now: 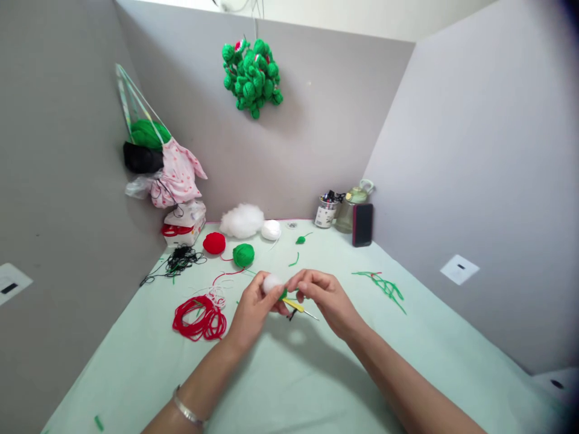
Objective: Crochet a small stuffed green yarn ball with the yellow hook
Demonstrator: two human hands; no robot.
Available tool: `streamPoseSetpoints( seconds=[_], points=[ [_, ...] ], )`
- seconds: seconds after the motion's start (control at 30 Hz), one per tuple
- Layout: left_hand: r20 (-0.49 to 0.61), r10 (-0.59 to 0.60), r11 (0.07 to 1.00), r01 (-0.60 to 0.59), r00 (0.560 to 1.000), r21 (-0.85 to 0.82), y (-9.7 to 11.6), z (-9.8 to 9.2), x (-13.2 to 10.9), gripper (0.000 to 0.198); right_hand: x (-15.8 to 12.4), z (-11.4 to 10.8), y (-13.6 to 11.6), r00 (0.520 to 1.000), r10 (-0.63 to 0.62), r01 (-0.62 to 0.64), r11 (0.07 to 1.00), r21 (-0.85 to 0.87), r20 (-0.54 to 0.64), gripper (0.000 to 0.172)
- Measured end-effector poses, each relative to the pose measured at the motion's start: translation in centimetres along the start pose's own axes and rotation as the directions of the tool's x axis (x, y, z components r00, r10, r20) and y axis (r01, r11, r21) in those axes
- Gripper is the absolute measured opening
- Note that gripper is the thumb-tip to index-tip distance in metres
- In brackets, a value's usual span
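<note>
My left hand [253,310] is closed on a small green crocheted piece [283,294] with a tuft of white stuffing [272,283] standing out of its top. My right hand [323,296] meets it from the right, fingers pinched at the same piece. A yellow-handled crochet hook [296,306] lies on the pale green table [289,374] just under the hands. A green yarn ball [243,255] and a red yarn ball [214,243] sit behind the hands, their strands trailing forward.
A loose coil of red yarn [200,320] lies left of the hands, black thread [178,260] further back. White stuffing [242,220], a white ball [271,229], a pen cup [326,211], jar [350,208] and phone [362,224] stand at the back. Green yarn scraps [384,286] lie right.
</note>
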State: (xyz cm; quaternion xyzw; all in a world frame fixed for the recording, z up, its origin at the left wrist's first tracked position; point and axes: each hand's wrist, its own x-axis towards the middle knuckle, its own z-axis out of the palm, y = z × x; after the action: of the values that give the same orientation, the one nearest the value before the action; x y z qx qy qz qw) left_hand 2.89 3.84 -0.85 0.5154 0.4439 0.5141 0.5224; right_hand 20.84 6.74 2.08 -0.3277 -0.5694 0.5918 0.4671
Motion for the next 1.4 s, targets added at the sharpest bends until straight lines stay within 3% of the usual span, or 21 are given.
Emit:
streamPoseSetpoints(
  seconds=[0.2,0.37,0.43,0.53,0.6,0.73,0.87,1.0,1.17,1.4],
  points=[
    [-0.077,-0.045,0.999,0.044,0.996,-0.015,-1.6,-0.5,-0.7,0.033,0.0,-0.4,0.5,0.998,0.058,-0.052,0.990,0.130,-0.038,0.035],
    [-0.136,-0.011,0.998,0.019,0.991,0.057,-1.7,-0.8,-0.9,0.025,-0.5,0.0,0.9,0.998,0.019,-0.028,0.990,-0.136,-0.066,0.036],
    [-0.155,0.020,0.996,-0.006,0.988,0.092,-1.5,-0.7,-1.0,0.022,-0.6,0.2,1.6,0.997,0.073,-0.068,0.969,-0.238,0.014,0.044],
    [-0.191,0.062,0.990,-0.036,0.980,0.136,-1.4,-0.7,-1.1,0.020,-0.7,0.5,2.6,0.966,0.171,-0.100,0.938,-0.333,0.192,0.034],
    [-0.203,0.087,0.985,-0.054,0.975,0.161,-1.6,-0.9,-1.2,0.019,-0.7,0.5,2.9,0.966,0.168,-0.093,0.935,-0.343,0.198,0.041],
    [-0.147,0.189,0.965,-0.156,0.971,0.212,-2.1,-1.0,-1.4,0.015,-0.5,0.5,1.9,0.999,0.045,-0.042,0.972,-0.231,0.007,0.041],
    [-0.063,0.293,0.929,-0.268,0.954,0.256,-2.5,-1.0,-1.7,0.026,-0.5,0.4,1.2,0.990,0.138,-0.138,0.990,0.016,0.009,0.040],
    [-0.057,0.345,0.904,-0.316,0.937,0.287,-3.0,-1.0,-1.9,0.035,-0.4,0.3,1.9,0.982,0.190,-0.189,0.975,-0.114,-0.002,0.034],
    [-0.021,0.329,0.909,-0.310,0.944,0.280,-3.4,-0.8,-1.8,0.041,-0.4,0.6,3.1,0.951,0.260,-0.216,0.946,-0.242,0.166,0.050],
    [0.046,0.147,0.980,-0.152,0.988,0.131,-1.1,-1.4,-1.7,0.040,-0.3,0.8,3.2,0.979,0.190,-0.159,0.939,-0.306,0.073,0.048]
  ],
)
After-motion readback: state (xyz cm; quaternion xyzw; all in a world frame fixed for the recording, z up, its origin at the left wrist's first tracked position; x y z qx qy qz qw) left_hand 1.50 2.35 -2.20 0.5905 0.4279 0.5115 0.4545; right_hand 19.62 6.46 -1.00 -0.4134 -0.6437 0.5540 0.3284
